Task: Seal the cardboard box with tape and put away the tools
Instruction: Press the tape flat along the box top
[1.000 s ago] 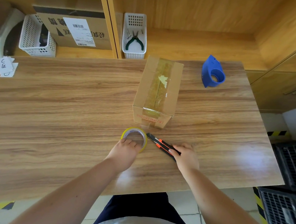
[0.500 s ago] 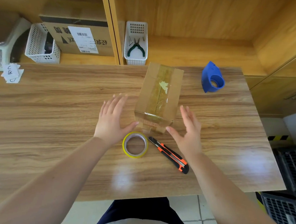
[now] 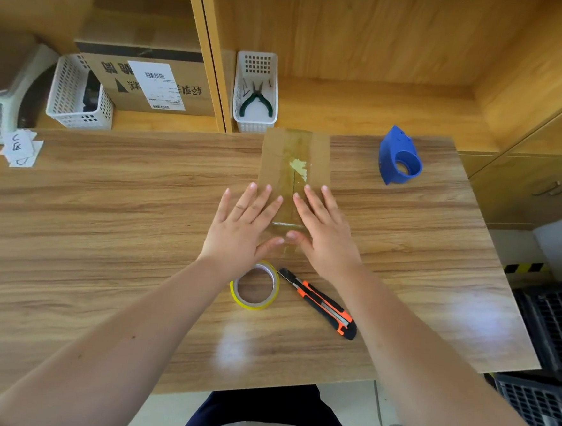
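Observation:
A small cardboard box (image 3: pixel 295 157) stands at the middle of the wooden table (image 3: pixel 106 220), with clear tape along its top seam. My left hand (image 3: pixel 243 227) and my right hand (image 3: pixel 321 232) lie flat on the near end of the box top, fingers spread, thumbs almost touching over the tape. Neither hand holds anything. A yellow-edged tape roll (image 3: pixel 255 290) lies flat on the table just in front of the box, under my left wrist. An orange and black utility knife (image 3: pixel 318 303) lies to its right, pointing diagonally.
A blue tape dispenser (image 3: pixel 399 159) stands at the table's far right. Behind the box, a white basket (image 3: pixel 257 63) holds green-handled pliers. Another white basket (image 3: pixel 76 98), a large carton (image 3: pixel 149 80) and a scale (image 3: pixel 1 100) sit on the left shelf. Black crates (image 3: pixel 549 348) stand at the right.
My hands let go of the tape roll and the knife, rose on either side of the box, and now press flat on its top. The roll and the knife stay on the table.

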Demonstrator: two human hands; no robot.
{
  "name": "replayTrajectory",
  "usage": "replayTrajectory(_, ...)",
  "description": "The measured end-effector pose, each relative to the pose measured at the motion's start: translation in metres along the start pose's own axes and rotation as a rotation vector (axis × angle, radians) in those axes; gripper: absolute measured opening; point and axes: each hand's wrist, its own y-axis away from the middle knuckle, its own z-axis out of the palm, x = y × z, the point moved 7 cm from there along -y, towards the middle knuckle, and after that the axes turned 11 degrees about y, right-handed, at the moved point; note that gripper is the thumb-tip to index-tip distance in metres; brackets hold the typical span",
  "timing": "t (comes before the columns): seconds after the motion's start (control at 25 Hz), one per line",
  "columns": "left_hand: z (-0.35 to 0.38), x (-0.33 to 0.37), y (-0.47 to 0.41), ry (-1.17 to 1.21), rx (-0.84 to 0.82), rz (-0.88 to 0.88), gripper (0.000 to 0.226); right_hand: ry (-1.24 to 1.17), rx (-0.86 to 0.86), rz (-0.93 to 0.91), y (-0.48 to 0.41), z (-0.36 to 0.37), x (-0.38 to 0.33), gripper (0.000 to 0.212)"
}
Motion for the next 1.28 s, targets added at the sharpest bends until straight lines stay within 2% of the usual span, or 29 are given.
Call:
replayTrajectory(0.12, -0.004, 0.004, -0.002, 0.004, 0.036, -0.02, 0.08, 0.087, -0.019, -0.078, -0.014, -0.003, 0.004, 0.07)
replayTrajectory(0.28, -0.009, 0.009, -0.018, 0.008, -0.029, -0.092, 0.094, 0.07, -0.018, -0.1, -0.018, -0.005, 0.006, 0.069)
replayTrajectory(0.4, -0.004, 0.011, -0.027, -0.034, -0.025, -0.061, 0.086, 0.059, 0.022, -0.072, -0.017, -0.004, 0.004, 0.064)
replayTrajectory(0.64, 0.001, 0.007, -0.029, -0.008, 0.101, -0.018, 0.069, 0.036, 0.071, -0.109, -0.02, 0.004, 0.006, 0.06)
replayTrajectory(0.88, -0.001, 0.005, -0.026, -0.012, 0.064, -0.01, 0.086, -0.023, 0.037, -0.159, -0.021, 0.007, 0.011, 0.07)
replayTrajectory(1.12, -0.001, 0.008, -0.027, 0.037, 0.06, -0.081, 0.081, -0.058, 0.063, -0.115, -0.02, 0.004, 0.01, 0.069)
replayTrajectory(1.28, 0.0, 0.006, -0.027, -0.025, -0.021, -0.044, 0.084, -0.025, -0.022, -0.15, -0.02, 0.006, 0.012, 0.073)
